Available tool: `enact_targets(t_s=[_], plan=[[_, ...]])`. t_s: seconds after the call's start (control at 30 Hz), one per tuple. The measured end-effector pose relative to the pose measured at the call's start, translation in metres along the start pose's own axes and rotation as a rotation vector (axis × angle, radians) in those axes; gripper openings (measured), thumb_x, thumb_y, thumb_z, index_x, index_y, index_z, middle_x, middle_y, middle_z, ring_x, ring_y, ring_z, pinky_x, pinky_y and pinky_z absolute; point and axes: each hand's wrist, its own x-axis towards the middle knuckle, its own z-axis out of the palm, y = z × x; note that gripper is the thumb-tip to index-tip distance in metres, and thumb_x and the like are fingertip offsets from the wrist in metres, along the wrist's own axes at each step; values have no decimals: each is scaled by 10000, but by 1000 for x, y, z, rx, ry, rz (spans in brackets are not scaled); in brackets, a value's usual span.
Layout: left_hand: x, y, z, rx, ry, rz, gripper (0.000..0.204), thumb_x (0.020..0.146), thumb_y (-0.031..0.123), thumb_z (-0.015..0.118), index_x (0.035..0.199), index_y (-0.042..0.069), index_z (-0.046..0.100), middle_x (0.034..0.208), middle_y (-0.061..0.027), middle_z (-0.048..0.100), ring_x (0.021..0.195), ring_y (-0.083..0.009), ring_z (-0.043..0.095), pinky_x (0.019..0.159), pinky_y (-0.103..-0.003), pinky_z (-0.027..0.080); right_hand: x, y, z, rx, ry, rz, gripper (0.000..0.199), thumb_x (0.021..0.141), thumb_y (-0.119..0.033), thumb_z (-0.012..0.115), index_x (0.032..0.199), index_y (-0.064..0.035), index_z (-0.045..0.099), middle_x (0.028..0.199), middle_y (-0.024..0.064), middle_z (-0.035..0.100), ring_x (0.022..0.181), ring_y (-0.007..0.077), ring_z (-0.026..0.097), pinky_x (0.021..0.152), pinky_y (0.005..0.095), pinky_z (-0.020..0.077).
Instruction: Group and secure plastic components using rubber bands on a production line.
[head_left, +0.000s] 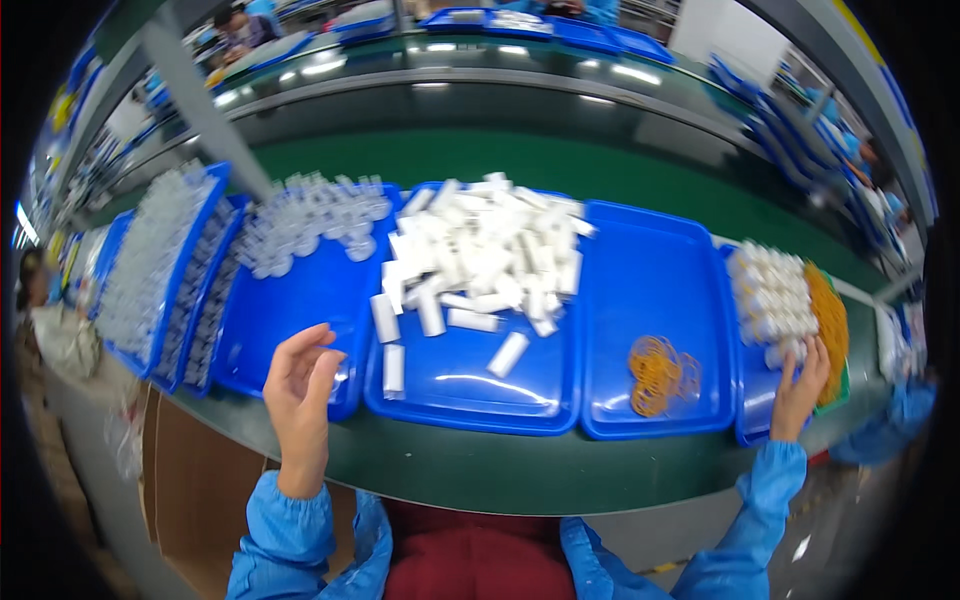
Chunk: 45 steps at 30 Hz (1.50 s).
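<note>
The right hand [800, 390] lies with fingers spread and nothing gripped on the near edge of the far-right blue tray [752, 400], fingertips touching a tight block of bundled white tubes [772, 295] that fills the tray beside a heap of orange rubber bands [828, 325]. The left hand [300, 385] hovers open and empty over the near edge of a blue tray [290, 310] whose far part holds clear plastic caps [310, 215]. Between the hands, one blue tray [470, 385] carries a loose pile of white tubes [480, 260] and another [650, 270] only a few orange rubber bands [660, 372]; stacked trays of clear parts [160, 270] stand far left.
</note>
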Motion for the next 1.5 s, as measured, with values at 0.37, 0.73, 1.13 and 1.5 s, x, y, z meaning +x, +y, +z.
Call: enact_targets(t_s=[0.37,0.73,1.13,1.5], plan=[[28,-9,-22,441,-303,244,189,931,21,669,1115,28,713,985,-85,700,877,-152,665,750,-291,520,7,-325,-9,489,-493,-1171,299,835,-142,608,1112,-50,670,899,44,608,929,209,575,819,358,446],[142,-56,-85,1297,-178,710,184,822,49,685,972,37,578,946,-132,534,902,-323,606,731,-443,512,-3,-343,-41,788,-662,-876,241,813,-117,735,1045,-66,694,834,69,552,804,243,560,714,375,443],[56,6,-52,604,-318,526,201,837,-55,699,1006,54,705,969,-93,681,859,-229,661,707,-327,515,-20,-330,-68,1589,-1067,342,383,922,-76,727,1276,8,611,1004,109,697,872,150,658,806,278,523],[-75,6,13,-265,-623,-32,270,866,-104,715,1115,-16,658,1136,-189,675,1026,-227,656,910,-338,511,-43,-348,-63,1899,-1098,901,431,1086,-207,478,1450,23,484,1052,73,640,965,137,637,862,293,541]])
